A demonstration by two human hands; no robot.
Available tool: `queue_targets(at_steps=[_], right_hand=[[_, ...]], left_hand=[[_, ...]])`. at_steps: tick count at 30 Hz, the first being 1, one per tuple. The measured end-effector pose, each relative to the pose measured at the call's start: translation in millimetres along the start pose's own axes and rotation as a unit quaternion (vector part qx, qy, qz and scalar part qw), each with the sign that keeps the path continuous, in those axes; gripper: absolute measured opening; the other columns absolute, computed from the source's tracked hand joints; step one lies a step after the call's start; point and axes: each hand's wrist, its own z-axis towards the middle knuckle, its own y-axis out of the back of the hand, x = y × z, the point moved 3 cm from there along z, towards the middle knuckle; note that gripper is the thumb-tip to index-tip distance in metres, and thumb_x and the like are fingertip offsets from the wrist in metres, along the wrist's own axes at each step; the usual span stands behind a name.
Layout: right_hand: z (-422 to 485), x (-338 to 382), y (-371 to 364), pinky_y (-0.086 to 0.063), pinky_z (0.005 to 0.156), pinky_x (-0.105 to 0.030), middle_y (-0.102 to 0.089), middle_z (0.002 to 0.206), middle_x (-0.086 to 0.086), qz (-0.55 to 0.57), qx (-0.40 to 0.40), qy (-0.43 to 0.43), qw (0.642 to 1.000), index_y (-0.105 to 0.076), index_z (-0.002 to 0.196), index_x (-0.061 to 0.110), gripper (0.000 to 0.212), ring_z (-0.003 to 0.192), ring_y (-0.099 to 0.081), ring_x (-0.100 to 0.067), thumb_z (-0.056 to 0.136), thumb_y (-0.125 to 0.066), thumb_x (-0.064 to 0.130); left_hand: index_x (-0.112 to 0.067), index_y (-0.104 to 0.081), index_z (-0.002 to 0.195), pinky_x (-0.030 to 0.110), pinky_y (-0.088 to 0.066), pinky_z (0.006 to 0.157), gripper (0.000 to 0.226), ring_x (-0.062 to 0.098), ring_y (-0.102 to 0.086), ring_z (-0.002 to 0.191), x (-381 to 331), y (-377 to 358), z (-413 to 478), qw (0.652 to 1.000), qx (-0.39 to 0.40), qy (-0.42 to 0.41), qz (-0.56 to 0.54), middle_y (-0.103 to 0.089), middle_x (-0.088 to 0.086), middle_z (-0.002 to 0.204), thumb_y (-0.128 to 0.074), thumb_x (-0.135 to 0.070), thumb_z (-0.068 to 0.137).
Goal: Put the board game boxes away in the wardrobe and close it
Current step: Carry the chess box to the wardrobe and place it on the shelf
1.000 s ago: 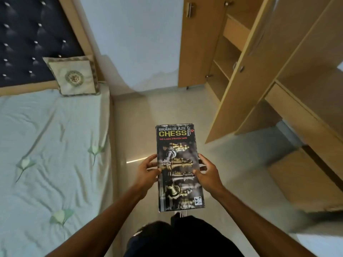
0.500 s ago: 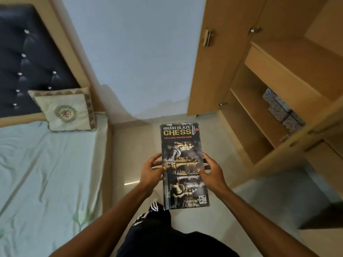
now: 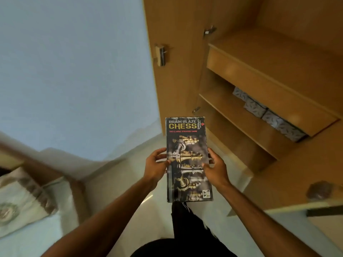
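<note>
Wardrobe [image 3: 250,75]: open, fills the upper right; light wood, shelves exposed.
Door [image 3: 176,80]: left leaf swung out and seen from its inner side, with a handle [image 3: 161,54] near its outer edge.
Wall [image 3: 74,71]: pale blue, left of the door.
Floor [image 3: 120,175]: pale and glossy, running between the bed and the wardrobe.
Bed [image 3: 37,238]: lower left corner of view, light sheet; blurred.
Cushion [image 3: 20,199]: cream with a round motif, at the head end of the bed; blurred.
Shelf [image 3: 232,115]: middle one, carries the patterned boxes [image 3: 269,115] in a row along its back edge, toward the right end.
Chess box [image 3: 187,138]: dark, oblong, printed face up, title end away from the person. It is held in the air above the floor, in front of the lower shelves and outside the wardrobe.
Left hand [image 3: 155,166]: grips the box's left long edge at about mid-length, thumb on the printed face, fingers curled underneath.
Right hand [image 3: 216,169]: grips the right long edge opposite the left hand, thumb on the face, fingers wrapped below.
Box relative to hands: lies between the two palms, with both short ends extending past the hands.
</note>
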Motion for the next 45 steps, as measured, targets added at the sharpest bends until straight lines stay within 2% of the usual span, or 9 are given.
queue_targets(at_steps=[16, 20, 27, 31, 33, 36, 39, 41, 45], right_hand=[[296.6, 86.1, 93.1, -0.05, 0.098, -0.033, -0.053, 0.142, 0.001, 0.034, -0.143, 0.007, 0.989, -0.045, 0.143, 0.021, 0.063, 0.126, -0.053, -0.02, 0.086, -0.062, -0.002], [383.7, 99.3, 128.2, -0.053, 0.097, -0.041, -0.058, 0.136, -0.001, 0.05, -0.171, -0.01, 0.984, -0.048, 0.14, 0.023, 0.063, 0.122, -0.057, -0.022, 0.085, -0.06, -0.005], [523.7, 134.6, 175.8, -0.048, 0.061, -0.004, -0.063, 0.123, 0.002, 0.045, -0.222, -0.017, 0.974, -0.054, 0.135, 0.017, 0.051, 0.093, -0.062, -0.01, 0.089, -0.056, -0.005], [594.8, 148.0, 207.6, -0.058, 0.083, -0.032, -0.069, 0.116, -0.002, 0.021, -0.24, -0.018, 0.971, -0.06, 0.13, 0.02, 0.048, 0.102, -0.066, -0.021, 0.087, -0.056, -0.001], [619.1, 154.7, 221.6, -0.059, 0.081, -0.032, -0.071, 0.106, -0.001, 0.018, -0.246, -0.012, 0.969, -0.067, 0.118, 0.02, 0.042, 0.099, -0.067, -0.022, 0.085, -0.055, -0.003], [645.1, 167.1, 237.3, -0.051, 0.062, -0.006, -0.066, 0.104, 0.007, 0.052, -0.223, 0.015, 0.973, -0.066, 0.12, 0.02, 0.05, 0.084, -0.063, -0.007, 0.082, -0.055, -0.011], [670.4, 158.5, 244.4, -0.061, 0.079, -0.034, -0.067, 0.121, 0.001, 0.113, -0.195, 0.005, 0.974, -0.069, 0.116, 0.027, 0.051, 0.097, -0.068, -0.017, 0.078, -0.063, -0.006], [681.5, 155.0, 248.2, -0.06, 0.083, -0.044, -0.07, 0.115, -0.001, 0.121, -0.185, -0.001, 0.975, -0.07, 0.11, 0.029, 0.043, 0.1, -0.068, -0.021, 0.082, -0.059, -0.001], [697.5, 163.3, 256.6, -0.056, 0.091, -0.042, -0.067, 0.112, -0.006, 0.067, -0.162, 0.021, 0.984, -0.069, 0.11, 0.012, 0.037, 0.107, -0.063, -0.026, 0.081, -0.061, -0.009]], left_hand=[[-0.019, -0.06, 0.111, 0.041, -0.059, 0.078, 0.032, 0.027, -0.065, 0.101, -165.1, -159.9, 308.4, 0.99, 0.124, -0.025, 0.055, -0.064, 0.005, 0.116, -0.073, -0.01, 0.083], [-0.015, -0.061, 0.115, 0.041, -0.059, 0.08, 0.035, 0.027, -0.066, 0.102, -209.2, -216.9, 386.1, 0.986, 0.15, -0.041, 0.053, -0.067, 0.007, 0.115, -0.073, -0.009, 0.083], [-0.024, -0.066, 0.097, 0.022, -0.054, 0.066, 0.034, 0.019, -0.066, 0.093, -291.7, -300.9, 501.2, 0.979, 0.175, -0.09, 0.061, -0.07, -0.004, 0.098, -0.066, 0.007, 0.082], [-0.015, -0.046, 0.138, 0.033, -0.054, 0.082, 0.064, 0.023, -0.061, 0.106, -335.6, -351.9, 562.0, 0.962, 0.223, -0.106, 0.119, -0.061, 0.009, 0.125, -0.071, 0.002, 0.081], [-0.013, -0.028, 0.149, 0.04, -0.051, 0.094, 0.088, 0.023, -0.054, 0.119, -348.5, -370.6, 583.2, 0.953, 0.24, -0.102, 0.152, -0.053, 0.005, 0.135, -0.078, -0.005, 0.078], [-0.019, -0.03, 0.148, 0.044, -0.049, 0.101, 0.111, 0.024, -0.048, 0.132, -360.5, -392.7, 604.6, 0.912, 0.327, -0.138, 0.207, -0.05, 0.001, 0.142, -0.094, -0.028, 0.058], [-0.038, -0.009, 0.152, 0.061, -0.018, 0.117, 0.142, 0.031, -0.013, 0.148, -371.4, -405.1, 625.4, 0.759, 0.37, -0.268, 0.464, -0.012, 0.004, 0.162, -0.088, -0.065, 0.037], [-0.042, 0.006, 0.151, 0.062, -0.001, 0.117, 0.145, 0.031, 0.005, 0.147, -377.8, -408.9, 635.1, 0.672, 0.347, -0.308, 0.577, 0.008, 0.0, 0.163, -0.084, -0.068, 0.04], [-0.038, -0.031, 0.145, 0.052, -0.013, 0.114, 0.112, 0.027, -0.011, 0.142, -397.8, -411.1, 643.5, 0.679, 0.266, -0.345, 0.591, -0.016, 0.002, 0.157, -0.085, -0.059, 0.049]])
